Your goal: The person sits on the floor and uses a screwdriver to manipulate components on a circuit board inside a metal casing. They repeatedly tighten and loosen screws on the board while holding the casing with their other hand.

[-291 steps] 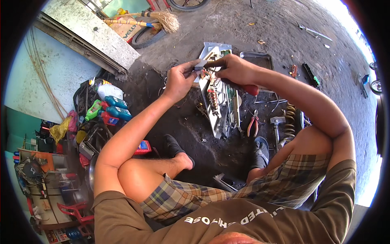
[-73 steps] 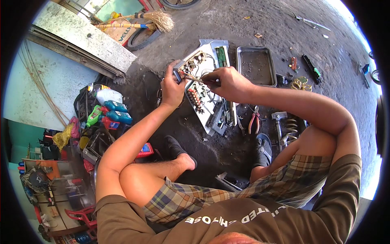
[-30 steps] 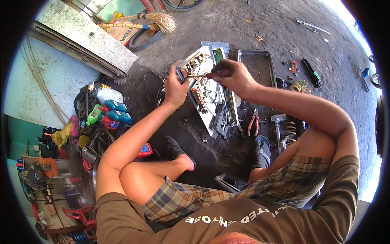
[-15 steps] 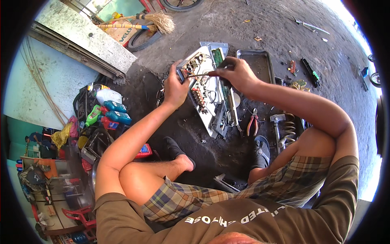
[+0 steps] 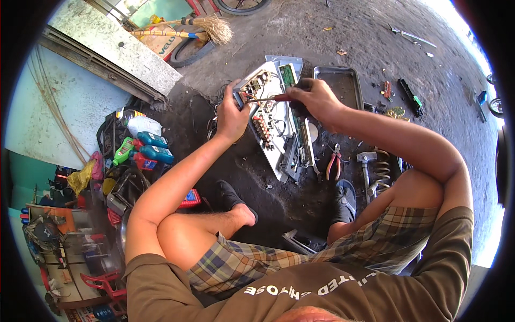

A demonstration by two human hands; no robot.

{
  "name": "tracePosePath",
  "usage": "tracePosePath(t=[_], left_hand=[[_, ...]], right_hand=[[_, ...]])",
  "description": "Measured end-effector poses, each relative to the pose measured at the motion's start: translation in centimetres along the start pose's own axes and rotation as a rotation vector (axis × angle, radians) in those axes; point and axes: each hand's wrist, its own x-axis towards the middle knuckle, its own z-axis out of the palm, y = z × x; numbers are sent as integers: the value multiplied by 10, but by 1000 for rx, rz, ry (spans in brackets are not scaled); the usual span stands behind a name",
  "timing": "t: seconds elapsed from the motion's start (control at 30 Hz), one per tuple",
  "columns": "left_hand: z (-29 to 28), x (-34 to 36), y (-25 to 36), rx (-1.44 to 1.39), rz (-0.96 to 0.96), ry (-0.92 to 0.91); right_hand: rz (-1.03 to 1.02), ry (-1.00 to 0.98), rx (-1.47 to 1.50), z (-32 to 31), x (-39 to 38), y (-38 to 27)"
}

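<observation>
White and crowded with small electronic parts, a panel lies on the dark ground ahead of the person's feet. The left hand grips a gray part at the panel's left edge, thumb and fingers closed around it. The right hand pinches a screwdriver, its shaft reaching across the panel toward the gray part. Pliers and a hammer lie nearby, to the right.
</observation>
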Motion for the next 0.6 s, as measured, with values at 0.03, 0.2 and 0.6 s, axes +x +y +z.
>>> tracePosePath(t=[0.03,0.2,0.6], left_hand=[[2,1,-1,-5,8,2],[6,0,-5,4,94,35],[8,3,-9,-50,113,32]], right_hand=[[28,-40,-31,-4,0,1],[40,-47,224,-2,3,11],[-93,-41,49,-3,3,9]])
